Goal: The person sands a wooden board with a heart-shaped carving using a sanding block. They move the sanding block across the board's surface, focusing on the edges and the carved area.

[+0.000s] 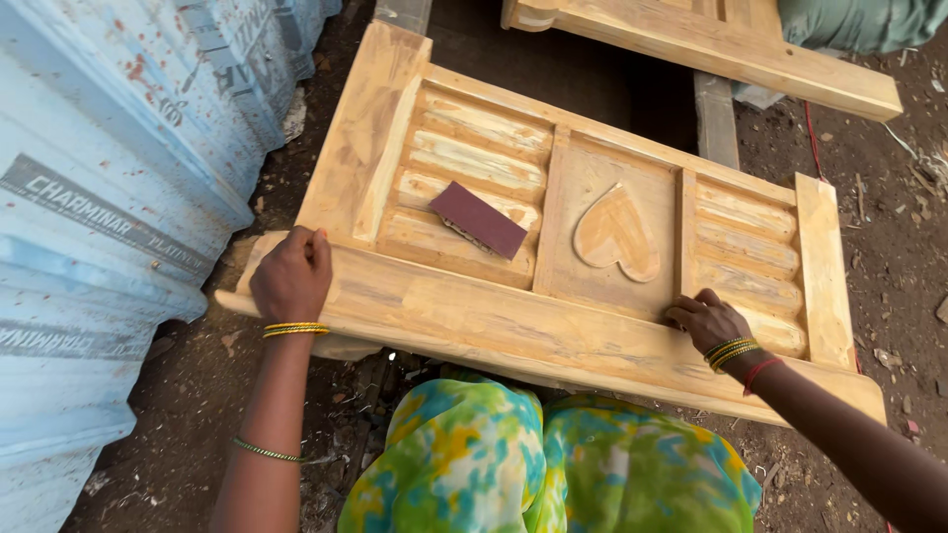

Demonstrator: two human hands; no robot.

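Hands on the near rail of a carved wooden panel

Lap cloth in green, yellow and blue (pixel 513 464) sat nearest the camera, with the pale wooden panel (pixel 474 331) lying flat just beyond it, its long near rail running from left to right. The left hand (pixel 291 276) rested on the left end of that rail, fingers (pixel 318 245) bent together and curled over the rail's far edge, gripping the wood. The right hand (pixel 706 321) lay well apart from it toward the right end, fingers (pixel 681 314) drawn close together and pressed flat where the rail met the ribbed section; whether anything lay beneath them could not be told. Between the two hands and a little farther off, a dark maroon sheet of sandpaper (pixel 479 219) lay loose on the left ribbed section, touched by neither hand. Just beside it a carved heart (pixel 617 235) stood in the middle square. Corrugated blue sheeting (pixel 109 188) rose at the left, and a second wooden frame (pixel 711 44) lay farthest away.
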